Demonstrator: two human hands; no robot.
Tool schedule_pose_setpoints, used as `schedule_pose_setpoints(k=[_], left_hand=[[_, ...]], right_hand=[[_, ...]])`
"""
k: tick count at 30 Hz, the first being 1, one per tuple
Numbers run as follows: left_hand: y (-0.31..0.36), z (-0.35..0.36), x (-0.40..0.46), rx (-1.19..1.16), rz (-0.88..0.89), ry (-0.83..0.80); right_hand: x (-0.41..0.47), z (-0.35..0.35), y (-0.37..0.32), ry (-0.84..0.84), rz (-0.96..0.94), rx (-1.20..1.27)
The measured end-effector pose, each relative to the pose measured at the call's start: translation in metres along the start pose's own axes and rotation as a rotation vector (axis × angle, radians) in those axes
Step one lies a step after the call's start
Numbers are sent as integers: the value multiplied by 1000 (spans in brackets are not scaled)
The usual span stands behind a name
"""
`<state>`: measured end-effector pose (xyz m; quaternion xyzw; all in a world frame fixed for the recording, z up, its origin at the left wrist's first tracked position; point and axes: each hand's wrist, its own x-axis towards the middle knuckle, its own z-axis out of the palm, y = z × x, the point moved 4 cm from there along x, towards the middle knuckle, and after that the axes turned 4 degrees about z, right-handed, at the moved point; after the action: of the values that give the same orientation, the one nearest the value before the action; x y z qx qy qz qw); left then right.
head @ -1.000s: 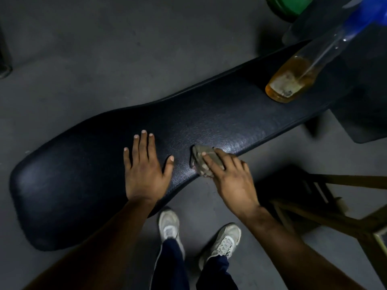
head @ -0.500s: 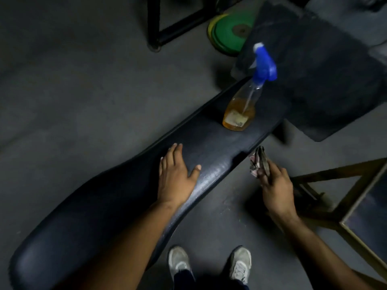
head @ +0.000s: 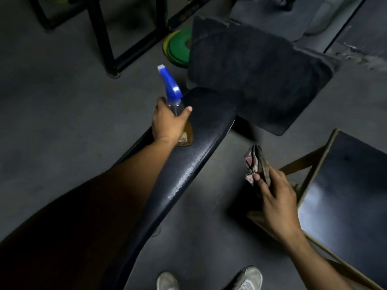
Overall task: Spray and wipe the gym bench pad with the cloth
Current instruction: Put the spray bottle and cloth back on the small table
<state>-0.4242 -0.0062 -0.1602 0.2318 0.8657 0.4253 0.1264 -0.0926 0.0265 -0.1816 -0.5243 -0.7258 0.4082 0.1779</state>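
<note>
The long black bench pad [head: 194,155] runs from the lower left up to the middle of the view. A clear spray bottle [head: 173,97] with a blue trigger head and amber liquid stands on the pad's far end. My left hand [head: 168,121] grips the bottle around its neck and body, thumb on the right side. My right hand [head: 274,193] is off the pad, to its right over the floor, and pinches a crumpled grey cloth [head: 256,162] that sticks up from the fingers.
A second dark pad [head: 251,76] rises beyond the bench's end. Green and yellow weight plates [head: 178,47] lie on the floor behind it, beside a black metal frame [head: 100,34]. A wooden-framed stool with a dark seat [head: 345,195] stands at right. My shoes [head: 249,279] are at the bottom.
My left hand left the pad surface and reached forward to grip the spray bottle. My right hand lifted the cloth off the pad and moved it right, over the floor.
</note>
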Motion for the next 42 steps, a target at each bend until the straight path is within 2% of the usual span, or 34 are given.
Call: schedule_pose_setpoints(k=[3,6,10,15,22,28,33,38,42], left_hand=[[15,11,-2,87,44,4],[42,23,-18,142,170,-33],[100,45,-50,-37,254,-118],[186,93,-116,-231,381,-335],[261,173,-213,-368,528,-762],[273,212,-261,-282,610,-947],[269,220,-282,-172,662,-1018],[259,221,-291,-182,505,-1098],[258,217,-291,-238,486,-1012]], right_hand=[[4,-18,9,-8,8,52],[8,-41,15,-3,0,86],[14,-79,24,15,-19,104],[21,-139,54,132,33,51],[8,-232,129,329,186,30],[-22,-263,177,377,263,-34],[-35,-260,197,282,287,-117],[-32,-258,190,187,301,-209],[-23,-260,178,163,247,-288]])
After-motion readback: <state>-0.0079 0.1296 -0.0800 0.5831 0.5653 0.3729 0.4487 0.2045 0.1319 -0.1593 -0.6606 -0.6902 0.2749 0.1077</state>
